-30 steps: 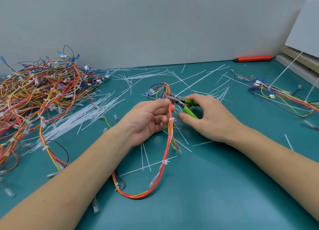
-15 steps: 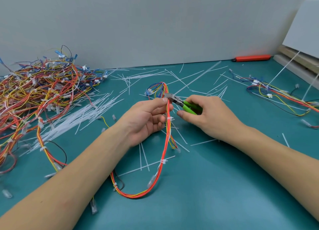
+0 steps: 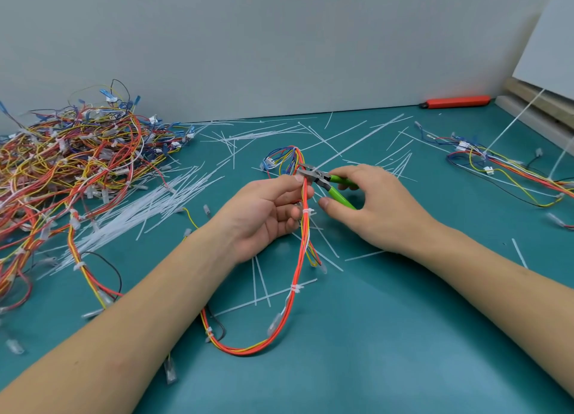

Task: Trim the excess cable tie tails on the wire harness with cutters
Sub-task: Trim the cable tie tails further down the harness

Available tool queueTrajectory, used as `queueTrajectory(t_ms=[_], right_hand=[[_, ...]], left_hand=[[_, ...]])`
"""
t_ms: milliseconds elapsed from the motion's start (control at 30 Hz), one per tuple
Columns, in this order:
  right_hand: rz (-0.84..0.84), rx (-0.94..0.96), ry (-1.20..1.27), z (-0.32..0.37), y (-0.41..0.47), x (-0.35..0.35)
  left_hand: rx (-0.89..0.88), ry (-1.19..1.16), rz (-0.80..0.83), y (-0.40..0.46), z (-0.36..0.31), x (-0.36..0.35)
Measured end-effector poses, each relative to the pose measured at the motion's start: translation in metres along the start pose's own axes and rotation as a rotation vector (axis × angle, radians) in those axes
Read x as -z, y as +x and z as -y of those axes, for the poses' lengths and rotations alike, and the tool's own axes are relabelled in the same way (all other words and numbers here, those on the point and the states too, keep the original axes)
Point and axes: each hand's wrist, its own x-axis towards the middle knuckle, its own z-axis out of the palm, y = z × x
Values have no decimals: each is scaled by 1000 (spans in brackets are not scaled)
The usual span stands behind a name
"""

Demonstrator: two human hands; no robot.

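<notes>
My left hand [image 3: 264, 210] grips a red, orange and yellow wire harness [image 3: 296, 277] near its upper end, fingers curled round the bundle. The harness loops down across the teal mat toward me, with white cable ties [image 3: 296, 288] along it. My right hand [image 3: 377, 207] holds green-handled cutters [image 3: 329, 183], whose metal jaws sit against the bundle just above my left fingertips. A white tie [image 3: 306, 211] wraps the bundle just below my left fingers. The harness's blue-wired end [image 3: 279, 160] lies beyond the jaws.
A big tangled pile of harnesses [image 3: 62, 171] fills the left. Cut white tie tails [image 3: 130, 215] litter the mat [image 3: 403, 336]. Another harness [image 3: 503, 171] lies at the right. A red tool [image 3: 456, 101] rests by the back wall; white boards [image 3: 546, 65] lean at far right.
The cutter handles have spread apart slightly in my right hand. Both hands and the harness stay almost in the same place.
</notes>
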Motion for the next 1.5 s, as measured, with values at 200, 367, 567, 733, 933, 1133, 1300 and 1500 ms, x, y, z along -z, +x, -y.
queueTrajectory(t_ms=[200,367,567,733,933,1133,1300,1500], right_hand=[[-46,-15,77,-2,1,2],[-46,-17,59,2,-1,-1],[-12,2,27,3,-1,-1],[-38,30,21,2,-3,-1],[-49,66,33,2,-2,-2],[-50,91,82,0,-2,-1],[-48,65,82,-5,0,-1],[-52,71,37,-4,0,-2]], left_hand=[[-1,-3,6,1,0,1],[-1,-3,2,1,0,0],[-7,7,4,1,1,0],[-6,9,10,2,1,1],[29,-58,33,0,-2,2],[43,-79,57,0,-3,3],[40,-86,69,0,-2,3],[31,-68,60,0,-1,2]])
